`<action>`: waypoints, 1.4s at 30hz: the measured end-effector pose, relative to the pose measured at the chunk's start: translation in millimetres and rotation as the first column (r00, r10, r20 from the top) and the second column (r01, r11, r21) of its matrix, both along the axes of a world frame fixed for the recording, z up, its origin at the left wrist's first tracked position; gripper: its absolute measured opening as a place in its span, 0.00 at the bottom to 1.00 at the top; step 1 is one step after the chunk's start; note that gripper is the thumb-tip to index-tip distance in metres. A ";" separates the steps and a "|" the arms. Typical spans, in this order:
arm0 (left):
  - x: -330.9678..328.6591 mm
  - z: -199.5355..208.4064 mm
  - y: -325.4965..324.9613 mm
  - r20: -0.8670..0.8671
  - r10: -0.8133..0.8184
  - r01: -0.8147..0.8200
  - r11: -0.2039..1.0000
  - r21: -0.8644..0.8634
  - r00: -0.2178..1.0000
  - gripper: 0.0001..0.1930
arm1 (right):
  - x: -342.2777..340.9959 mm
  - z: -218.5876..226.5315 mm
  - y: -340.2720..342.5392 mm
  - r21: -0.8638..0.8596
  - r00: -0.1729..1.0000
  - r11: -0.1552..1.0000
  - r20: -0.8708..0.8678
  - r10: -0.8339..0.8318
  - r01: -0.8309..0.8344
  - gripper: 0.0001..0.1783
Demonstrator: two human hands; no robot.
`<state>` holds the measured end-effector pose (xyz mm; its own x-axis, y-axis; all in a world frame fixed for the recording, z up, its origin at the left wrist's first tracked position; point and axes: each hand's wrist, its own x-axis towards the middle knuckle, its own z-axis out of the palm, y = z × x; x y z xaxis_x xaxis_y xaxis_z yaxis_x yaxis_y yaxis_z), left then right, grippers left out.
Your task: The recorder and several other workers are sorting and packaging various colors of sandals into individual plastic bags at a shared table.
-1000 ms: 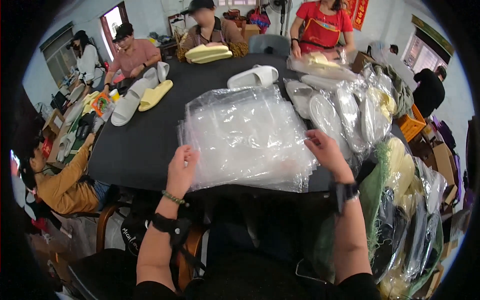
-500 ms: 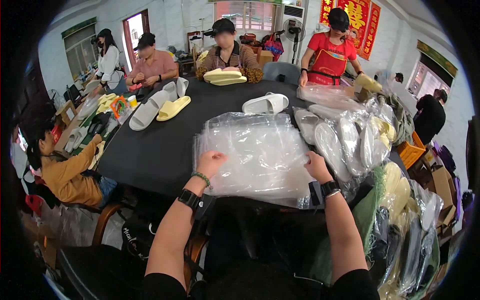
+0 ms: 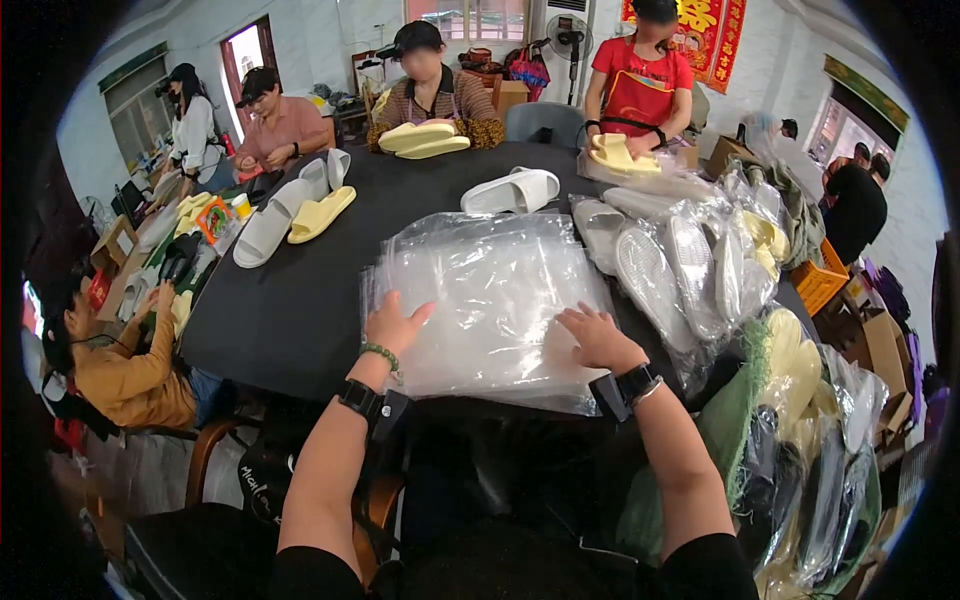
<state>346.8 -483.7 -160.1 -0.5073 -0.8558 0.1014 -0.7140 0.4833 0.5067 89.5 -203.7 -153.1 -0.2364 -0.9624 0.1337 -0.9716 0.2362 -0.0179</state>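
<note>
The left hand (image 3: pixel 397 325) is at the near left side of a flat stack of clear plastic bags (image 3: pixel 480 290), its thumb stretched away from the fingers, clamped on nothing. The right hand (image 3: pixel 602 341) is over the stack's right part, palm down, fingers spread apart; whether either hand presses on the bags is hard to tell. The stack lies at the near edge of a black-topped table (image 3: pixel 300 320). Just beyond it sits a white open-toed slipper (image 3: pixel 512 192); to its right are white slippers in clear plastic (image 3: pixel 680 265). Farther left lies a pale yellow slipper (image 3: pixel 320 217) beside a light grey slipper (image 3: pixel 262 240).
</note>
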 end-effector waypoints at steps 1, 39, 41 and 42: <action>-2.6 -7.6 -6.0 -0.105 -0.028 0.031 0.999 0.028 0.994 0.41 | -7.0 -11.1 -1.2 -0.011 0.994 1.000 0.108 0.020 -0.019 0.25; -5.4 22.7 22.0 -0.255 -0.655 0.488 0.721 -0.492 0.711 0.27 | 42.9 0.5 -11.0 -0.275 0.904 0.949 0.428 -0.022 0.154 0.13; -2.4 11.7 5.7 -0.129 -0.679 0.476 0.625 -0.619 0.723 0.19 | 43.9 2.5 -8.6 -0.277 0.907 0.952 0.420 -0.002 0.131 0.12; -0.7 17.0 6.9 -0.133 -0.686 0.483 0.623 -0.616 0.715 0.19 | 41.0 1.6 -3.6 -0.273 0.908 0.952 0.419 -0.015 0.142 0.12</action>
<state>346.2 -476.8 -143.1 -0.7246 -0.1467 0.6734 -0.0210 0.9813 0.1911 130.5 -207.3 -151.5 -0.4040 -0.8711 0.2791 -0.8412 0.2340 -0.4874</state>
